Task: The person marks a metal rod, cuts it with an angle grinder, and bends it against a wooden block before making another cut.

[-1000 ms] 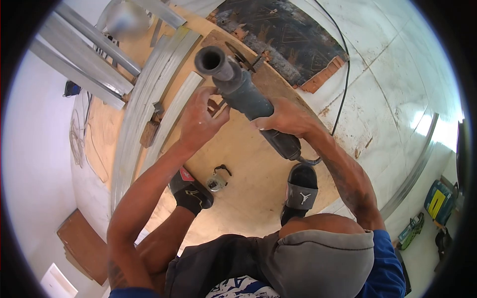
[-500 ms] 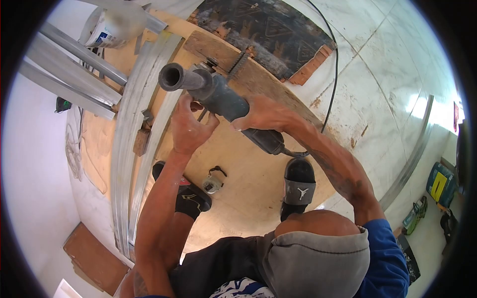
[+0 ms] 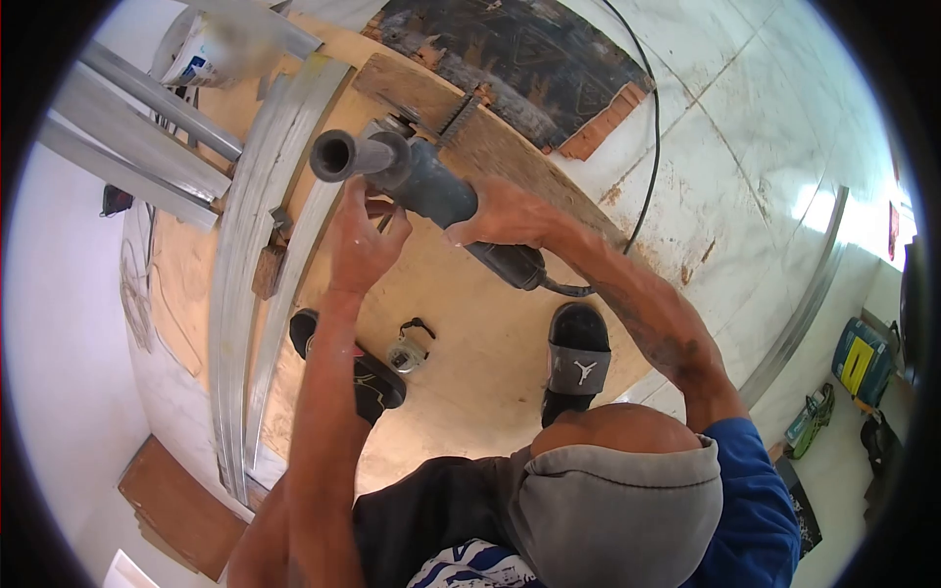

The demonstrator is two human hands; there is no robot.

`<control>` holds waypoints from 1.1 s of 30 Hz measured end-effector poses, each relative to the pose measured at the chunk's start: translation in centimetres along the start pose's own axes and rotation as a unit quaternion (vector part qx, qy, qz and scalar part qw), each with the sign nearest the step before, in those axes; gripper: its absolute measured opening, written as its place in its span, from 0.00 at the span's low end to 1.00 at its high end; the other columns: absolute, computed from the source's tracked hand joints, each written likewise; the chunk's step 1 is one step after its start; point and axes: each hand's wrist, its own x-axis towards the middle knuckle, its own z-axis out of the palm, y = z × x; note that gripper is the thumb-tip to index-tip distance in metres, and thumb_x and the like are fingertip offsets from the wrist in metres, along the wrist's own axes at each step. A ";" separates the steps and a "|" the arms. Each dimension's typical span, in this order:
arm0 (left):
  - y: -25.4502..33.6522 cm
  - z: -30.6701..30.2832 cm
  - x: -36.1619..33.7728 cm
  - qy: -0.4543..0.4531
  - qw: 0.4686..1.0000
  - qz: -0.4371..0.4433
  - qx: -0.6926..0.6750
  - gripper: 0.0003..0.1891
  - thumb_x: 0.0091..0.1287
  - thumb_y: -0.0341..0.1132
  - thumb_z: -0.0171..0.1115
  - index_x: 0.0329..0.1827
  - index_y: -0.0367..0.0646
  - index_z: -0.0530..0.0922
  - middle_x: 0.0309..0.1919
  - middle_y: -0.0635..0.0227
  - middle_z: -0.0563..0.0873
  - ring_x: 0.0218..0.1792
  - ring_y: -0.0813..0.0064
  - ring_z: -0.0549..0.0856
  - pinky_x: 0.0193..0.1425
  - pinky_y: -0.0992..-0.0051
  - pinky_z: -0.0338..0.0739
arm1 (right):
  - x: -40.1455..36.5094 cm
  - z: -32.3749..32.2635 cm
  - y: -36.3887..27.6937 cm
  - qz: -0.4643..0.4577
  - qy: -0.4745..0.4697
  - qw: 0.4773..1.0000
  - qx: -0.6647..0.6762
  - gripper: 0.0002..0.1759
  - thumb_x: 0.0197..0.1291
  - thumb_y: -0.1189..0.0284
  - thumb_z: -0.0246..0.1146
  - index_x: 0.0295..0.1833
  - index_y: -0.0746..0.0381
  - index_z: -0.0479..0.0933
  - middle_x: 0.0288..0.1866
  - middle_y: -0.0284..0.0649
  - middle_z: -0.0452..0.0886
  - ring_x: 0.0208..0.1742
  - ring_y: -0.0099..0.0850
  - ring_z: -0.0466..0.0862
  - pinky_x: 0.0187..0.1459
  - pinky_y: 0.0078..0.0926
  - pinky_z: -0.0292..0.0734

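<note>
An angle grinder with a dark blue-grey body is held above the board, its black side handle pointing up toward me. My right hand is wrapped around the grinder's body. Under the tool's head, my left hand has its fingers curled in, with the thumb across from them. A thin dark piece shows by those fingers, but I cannot make out what it is. The grinder's head and disc side are mostly hidden. A power cord leaves the rear end.
Long metal profiles lie to the left, with a small wood block between them. A wooden plank and a dark stained panel lie ahead. A tape measure rests between my feet. A white bucket stands top left.
The view has shifted slightly, so everything sits a little further left. My left hand has turned slightly at the grinder's head; my right hand keeps its grip.
</note>
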 end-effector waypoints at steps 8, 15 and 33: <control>5.3 6.5 -2.1 0.076 0.891 -0.299 -0.332 0.37 0.69 0.61 0.64 0.66 0.36 0.71 0.53 0.62 0.82 0.52 0.75 0.84 0.46 0.69 0.82 | -0.3 0.4 0.4 0.019 -0.008 0.999 0.038 0.32 0.43 0.55 0.73 0.50 0.67 0.83 0.40 0.46 0.85 0.41 0.38 0.84 0.46 0.35 0.78; 4.5 7.8 -0.9 0.116 0.907 -0.277 -0.295 0.25 0.64 0.48 0.75 0.52 0.34 0.82 0.43 0.65 0.88 0.41 0.77 0.87 0.37 0.74 0.82 | 0.0 0.2 0.9 0.029 -0.041 0.998 0.036 0.31 0.42 0.57 0.72 0.50 0.67 0.82 0.40 0.43 0.85 0.41 0.36 0.85 0.46 0.34 0.77; 3.6 8.6 -1.1 0.129 0.898 -0.243 -0.343 0.23 0.66 0.45 0.74 0.52 0.34 0.80 0.42 0.63 0.87 0.35 0.76 0.87 0.27 0.74 0.82 | 0.8 0.8 2.7 0.026 -0.020 0.999 0.026 0.31 0.40 0.57 0.72 0.48 0.69 0.82 0.38 0.46 0.85 0.40 0.38 0.84 0.43 0.36 0.77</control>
